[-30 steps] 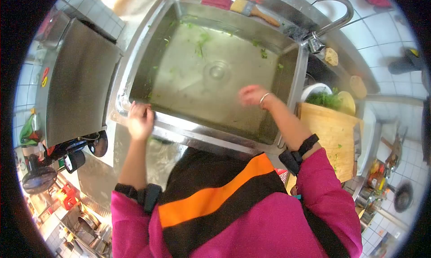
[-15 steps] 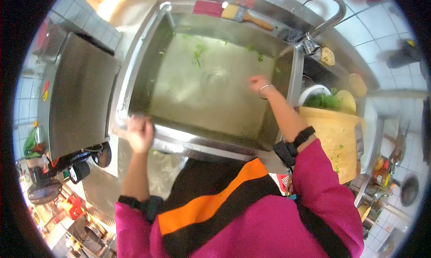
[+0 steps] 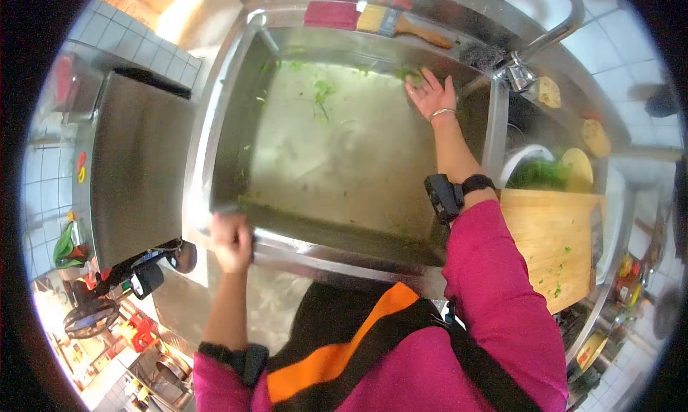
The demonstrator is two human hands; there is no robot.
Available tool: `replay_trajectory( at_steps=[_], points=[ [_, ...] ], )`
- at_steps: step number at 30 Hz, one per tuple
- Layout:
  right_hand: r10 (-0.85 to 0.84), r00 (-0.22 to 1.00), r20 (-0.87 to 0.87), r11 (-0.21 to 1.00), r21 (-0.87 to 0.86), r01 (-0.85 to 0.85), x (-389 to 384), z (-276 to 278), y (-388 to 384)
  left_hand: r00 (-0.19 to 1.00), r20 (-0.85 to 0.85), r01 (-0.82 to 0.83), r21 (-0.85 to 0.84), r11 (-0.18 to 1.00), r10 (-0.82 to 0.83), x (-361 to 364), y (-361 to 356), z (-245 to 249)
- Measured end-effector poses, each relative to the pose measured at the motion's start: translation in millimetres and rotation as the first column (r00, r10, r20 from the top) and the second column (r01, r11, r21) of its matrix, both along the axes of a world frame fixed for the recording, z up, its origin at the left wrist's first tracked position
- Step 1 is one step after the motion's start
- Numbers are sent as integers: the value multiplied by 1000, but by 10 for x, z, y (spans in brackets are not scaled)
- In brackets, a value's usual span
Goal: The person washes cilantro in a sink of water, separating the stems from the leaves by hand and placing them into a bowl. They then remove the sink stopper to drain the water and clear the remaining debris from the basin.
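Observation:
Cloudy water with loose green leaves fills much of a steel sink. My right hand is over the sink's far right part, palm up and fingers spread, holding nothing. A small green leaf shows beside its fingertips. Further left, a leafy green sprig floats on the water. My left hand is closed in a fist at the near left corner of the sink's rim. Its fingers are curled and slightly blurred, so what lies inside them, if anything, is hidden.
A red cloth and a wooden-handled brush lie along the back ledge. The faucet curves over the back right corner. On the right are a cutting board and a white bowl with greens.
My right hand has moved away from me, toward the sink's far right corner, and its fingers have opened. My left hand stays closed at the near left rim. The view has shifted slightly.

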State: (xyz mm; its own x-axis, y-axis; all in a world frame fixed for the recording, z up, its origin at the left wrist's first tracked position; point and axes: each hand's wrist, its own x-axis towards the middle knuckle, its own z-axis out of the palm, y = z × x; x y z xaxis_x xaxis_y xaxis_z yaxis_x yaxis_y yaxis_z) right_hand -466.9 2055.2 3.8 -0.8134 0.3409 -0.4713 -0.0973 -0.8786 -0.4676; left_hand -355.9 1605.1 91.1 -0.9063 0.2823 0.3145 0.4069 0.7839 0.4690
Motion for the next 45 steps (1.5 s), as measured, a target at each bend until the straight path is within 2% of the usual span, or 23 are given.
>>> replay_trajectory(
  at_steps=[2, 3, 5, 9, 11, 12, 14, 16, 17, 19, 20, 22, 23, 25, 29, 32, 33, 34, 37, 38, 43, 44, 45],
  points=[
    [84, 983, -161, 968, -223, -119, -27, 53, -19, 1000, 4, 13, -48, 999, -13, -15, 8, 13],
    [90, 983, -161, 967, -222, -125, -15, 110, -45, 1000, 4, 6, -47, 999, -6, -18, 11, 0],
    [196, 929, -313, 953, -161, -255, 33, 207, -140, 1000, -21, 18, -13, 1000, -18, -25, -4, -29],
    [318, 875, -365, 945, 51, -322, 36, 109, -182, 998, -69, 1, -50, 999, -4, -34, 18, 2],
    [486, 682, -547, 866, 195, -460, 76, 17, -185, 995, -102, -12, -39, 999, 8, -38, 28, -26],
    [489, 680, -546, 864, 195, -464, 115, -6, -234, 995, -99, -10, -43, 999, 6, -42, 27, -29],
    [509, 833, -216, 855, 239, -461, 251, -22, -409, 995, -102, -11, -46, 999, 6, -28, 16, -18],
    [624, 764, 163, 693, 336, -638, 400, -95, -571, 997, -81, 0, -43, 999, -3, -42, 22, -2],
    [627, 763, 157, 692, 339, -638, 452, -121, -610, 996, -87, -3, -44, 999, 0, -49, 12, -10],
    [611, 613, 500, 439, 430, -789, 521, -187, -683, 996, -90, 6, -75, 997, -13, -45, 7, -8],
    [617, 609, 499, 435, 428, -792, 495, -217, -700, 993, -122, -10, -67, 998, 1, -34, 19, -16],
    [314, 325, 892, -36, 353, -935, 392, -260, -697, 998, -60, -17, -67, 998, 13, -20, -9, -27],
    [315, 325, 892, -40, 354, -934, 338, -280, -693, 1000, 0, -15, -63, 998, 15, -23, -16, -34],
    [-76, 350, 934, -480, 273, -833, 221, -196, -749, 1000, -1, -16, -58, 998, 16, -22, -11, -10],
    [14, 438, 899, -475, 391, -788, -134, -340, -774, 1000, -28, -2, -42, 999, 1, -19, -24, -55],
    [85, 564, 822, -381, 549, -744, -374, -400, -973, 1000, -9, -3, -28, 1000, 3, -20, 0, -27],
    [272, 636, 723, 158, 618, -770, -476, -415, -1027, 1000, 9, -14, -30, 999, 14, -22, 3, -23],
    [365, 748, 554, 644, 429, -633, -586, -429, -1079, 1000, 11, -13, -17, 1000, 13, -24, 9, -19],
    [404, 795, 453, 735, 357, -576, -911, -406, -1245, 999, 35, -10, -27, 1000, 11, -22, 14, 5],
    [391, 874, 288, 835, 289, -469, -997, -396, -1329, 999, 30, -26, -29, 999, 27, -22, 24, 4],
    [337, 919, 205, 852, 349, -390, -1201, -697, -1366, 999, 31, -10, -42, 999, 11, -18, 7, -3],
    [381, 849, 365, 534, 663, -524, -1161, -875, -1330, 1000, 26, -11, -40, 999, 12, -14, 7, -10],
    [341, 782, 522, 91, 810, -580, -1148, -1095, -1265, 1000, 16, -12, -35, 999, 13, -20, 10, -17]
  ],
)
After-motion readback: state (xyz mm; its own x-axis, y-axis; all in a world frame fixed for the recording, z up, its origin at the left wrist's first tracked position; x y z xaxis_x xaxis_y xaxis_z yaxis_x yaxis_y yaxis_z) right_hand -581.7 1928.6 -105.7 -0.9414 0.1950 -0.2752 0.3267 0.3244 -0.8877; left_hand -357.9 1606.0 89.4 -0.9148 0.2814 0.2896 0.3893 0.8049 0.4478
